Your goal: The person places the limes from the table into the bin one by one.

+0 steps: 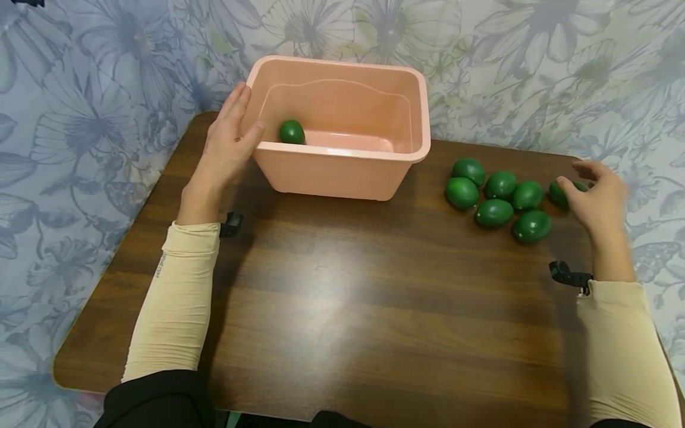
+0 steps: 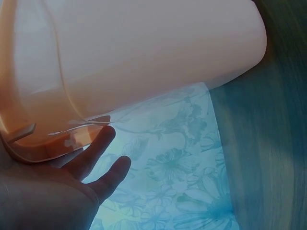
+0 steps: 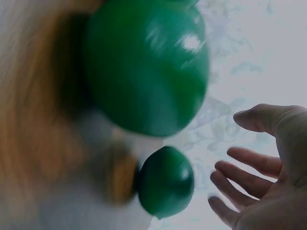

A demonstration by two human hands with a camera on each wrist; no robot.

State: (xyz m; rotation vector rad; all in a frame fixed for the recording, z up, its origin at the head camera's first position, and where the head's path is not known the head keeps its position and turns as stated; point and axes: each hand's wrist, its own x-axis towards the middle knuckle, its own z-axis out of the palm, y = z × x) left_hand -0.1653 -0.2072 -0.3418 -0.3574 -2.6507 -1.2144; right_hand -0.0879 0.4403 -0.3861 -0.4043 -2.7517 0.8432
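Left hand (image 1: 227,139), fingers extended, touching pink bin (image 1: 332,177), upper left | right hand (image 1: 605,199), fingers parted, beside rightmost green fruit (image 1: 558,194), frame right | six fruits (image 1: 500,185) left of it, on counter (image 1: 385,297) | another fruit (image 1: 292,132) in bin

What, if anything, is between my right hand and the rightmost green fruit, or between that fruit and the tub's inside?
Nothing visible stands between your right hand and the rightmost fruit. Six other fruits lie on the table between it and the tub, whose right wall stands in the way.
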